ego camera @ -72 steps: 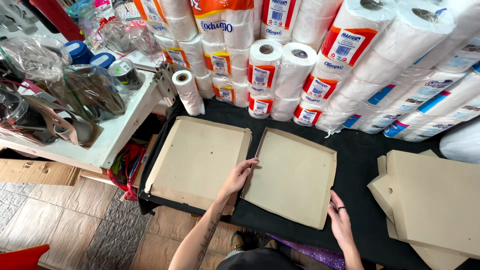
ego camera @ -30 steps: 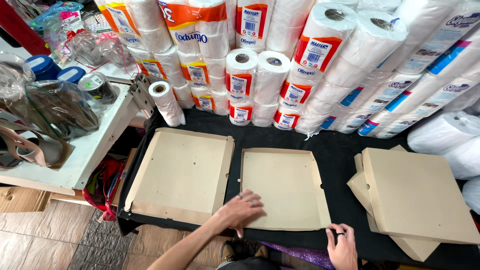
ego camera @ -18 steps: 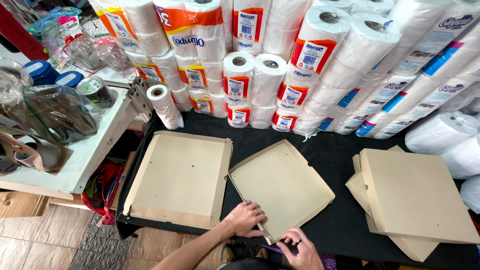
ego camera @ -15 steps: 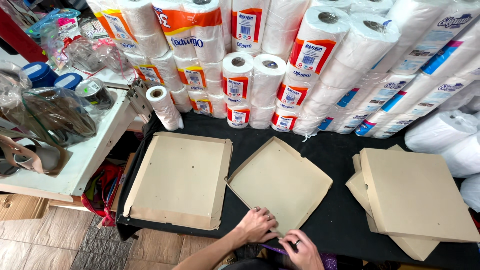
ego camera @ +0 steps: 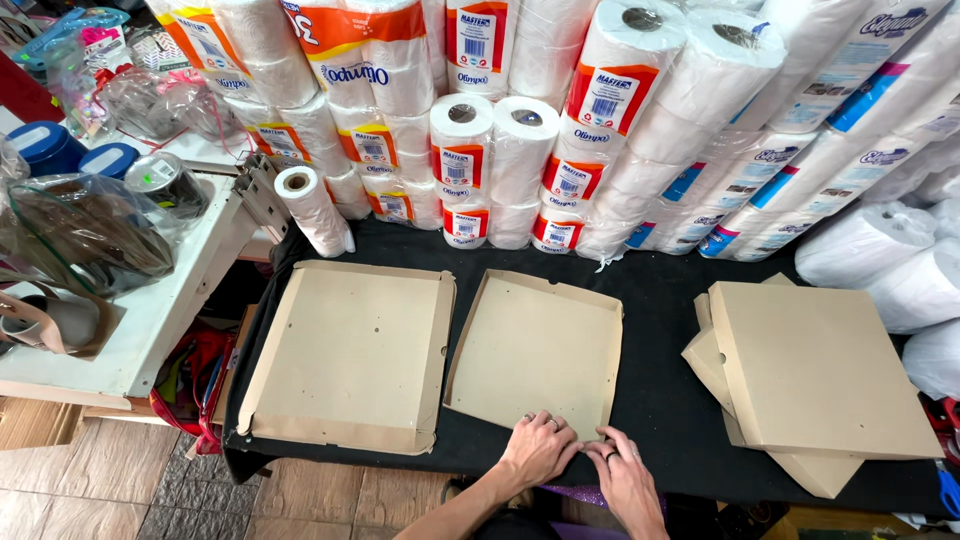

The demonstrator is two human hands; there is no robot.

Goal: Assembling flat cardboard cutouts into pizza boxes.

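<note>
I take the middle tray [ego camera: 535,350] as my landmark: a tan cardboard sheet with raised side flaps, lying on the black table [ego camera: 660,300].

Hands: the left hand [ego camera: 538,447] lies flat, fingers spread, on the tray's near edge. The right hand [ego camera: 628,480] sits just right of it, fingers extended and close together, tips at the tray's near right corner. Neither hand grips anything that I can see.

Risks, by my judgement:
- The near edge sits close to the table rim; a push toward me could slide the tray off.
- Uneven pressure at the corner could crease or tear a flap.
- The tray nearly touches the left tray [ego camera: 348,355]; a sideways shove could shift both.

Packages, left to right of the middle tray:
- Far left: blue lidded tubs [ego camera: 45,150] and clear bags on a white shelf [ego camera: 150,320].
- Left, beyond the left tray: one unwrapped white roll [ego camera: 315,210] lying on its side.
- Behind: stacked paper rolls [ego camera: 490,150], white with orange-red labels bearing barcodes.
- Right, behind: white roll packs [ego camera: 800,180] with blue labels.
- Right: a stack of flat cardboard [ego camera: 815,385].
</note>
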